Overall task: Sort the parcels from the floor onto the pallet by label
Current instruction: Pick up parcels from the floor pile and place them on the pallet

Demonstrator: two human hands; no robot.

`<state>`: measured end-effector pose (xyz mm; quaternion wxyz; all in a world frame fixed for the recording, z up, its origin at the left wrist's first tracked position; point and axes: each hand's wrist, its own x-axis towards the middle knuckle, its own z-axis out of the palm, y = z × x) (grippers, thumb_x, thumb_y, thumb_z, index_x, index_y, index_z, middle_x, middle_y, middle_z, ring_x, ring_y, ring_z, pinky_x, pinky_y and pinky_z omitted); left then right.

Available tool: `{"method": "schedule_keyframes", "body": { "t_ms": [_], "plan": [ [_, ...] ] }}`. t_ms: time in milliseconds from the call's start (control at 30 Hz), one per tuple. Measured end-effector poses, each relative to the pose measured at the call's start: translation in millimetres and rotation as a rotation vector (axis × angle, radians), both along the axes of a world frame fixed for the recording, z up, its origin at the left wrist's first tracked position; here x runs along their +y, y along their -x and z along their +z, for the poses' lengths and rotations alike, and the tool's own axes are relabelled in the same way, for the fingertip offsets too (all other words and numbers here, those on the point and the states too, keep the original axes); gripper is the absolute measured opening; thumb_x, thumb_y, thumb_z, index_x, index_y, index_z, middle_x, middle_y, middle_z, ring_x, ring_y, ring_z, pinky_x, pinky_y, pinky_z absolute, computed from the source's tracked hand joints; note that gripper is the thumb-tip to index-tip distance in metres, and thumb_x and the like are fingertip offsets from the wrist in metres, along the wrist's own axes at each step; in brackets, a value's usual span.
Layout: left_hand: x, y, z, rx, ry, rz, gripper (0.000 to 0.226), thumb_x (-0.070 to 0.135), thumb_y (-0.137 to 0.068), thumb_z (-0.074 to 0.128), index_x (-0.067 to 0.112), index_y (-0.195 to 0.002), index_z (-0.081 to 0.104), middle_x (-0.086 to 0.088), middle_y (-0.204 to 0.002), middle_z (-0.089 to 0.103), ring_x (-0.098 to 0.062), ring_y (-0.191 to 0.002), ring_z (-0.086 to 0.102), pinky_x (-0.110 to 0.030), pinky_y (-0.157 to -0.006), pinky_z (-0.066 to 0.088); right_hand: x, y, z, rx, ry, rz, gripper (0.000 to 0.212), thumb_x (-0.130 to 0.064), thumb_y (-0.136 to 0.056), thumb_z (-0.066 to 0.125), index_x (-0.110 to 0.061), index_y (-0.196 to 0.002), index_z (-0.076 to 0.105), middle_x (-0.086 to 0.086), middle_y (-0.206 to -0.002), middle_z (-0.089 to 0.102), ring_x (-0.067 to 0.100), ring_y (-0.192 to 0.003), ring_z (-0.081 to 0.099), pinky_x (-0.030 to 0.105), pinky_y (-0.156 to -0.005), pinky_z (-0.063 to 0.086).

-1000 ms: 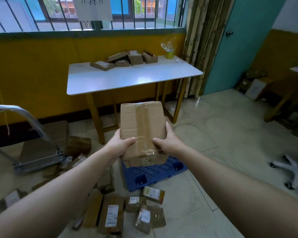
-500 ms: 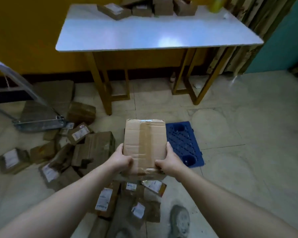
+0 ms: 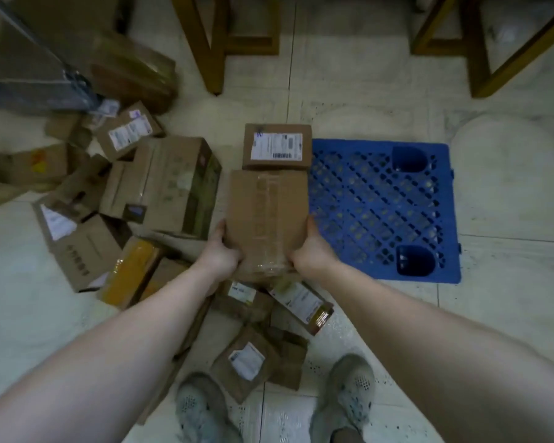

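I hold a taped brown cardboard parcel point(image 3: 266, 219) between both hands, its plain side up and no label showing. My left hand point(image 3: 219, 251) grips its left edge and my right hand point(image 3: 311, 251) its right edge. It hangs over the left border of the blue plastic pallet point(image 3: 384, 206), which lies flat on the floor. A smaller parcel with a white label point(image 3: 277, 147) sits at the pallet's far left corner, just beyond the held one. Several labelled parcels point(image 3: 160, 187) lie piled on the floor to the left and below my hands.
Wooden table legs point(image 3: 205, 43) stand on the tiled floor beyond the pallet, with more at the right point(image 3: 474, 46). A metal cart frame point(image 3: 29, 75) with boxes is at the upper left. My two shoes point(image 3: 349, 394) stand at the bottom among small parcels point(image 3: 247, 359).
The view has tilted down from the table to the floor. The held parcel has come down and nearer the pallet's left edge. Both hands keep their grip.
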<state>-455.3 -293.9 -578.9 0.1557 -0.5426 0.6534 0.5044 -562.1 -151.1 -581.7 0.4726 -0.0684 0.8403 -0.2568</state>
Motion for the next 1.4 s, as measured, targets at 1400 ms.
{"method": "schedule_keyframes", "body": {
  "t_ms": [1400],
  "plan": [
    [-32, -25, -46, -0.014, 0.045, -0.220, 0.094, 0.027, -0.087, 0.065, 0.036, -0.149, -0.005, -0.003, -0.154, 0.028, -0.027, -0.134, 0.038, -0.037, -0.103, 0.037, -13, -10, -40, 0.080, -0.040, 0.100, 0.085, -0.030, -0.097, 0.051, -0.030, -0.150, -0.015, 0.011, -0.157, 0.018, 0.031, -0.119, 0.051, 0.033, -0.083, 0.048]
  ]
}}
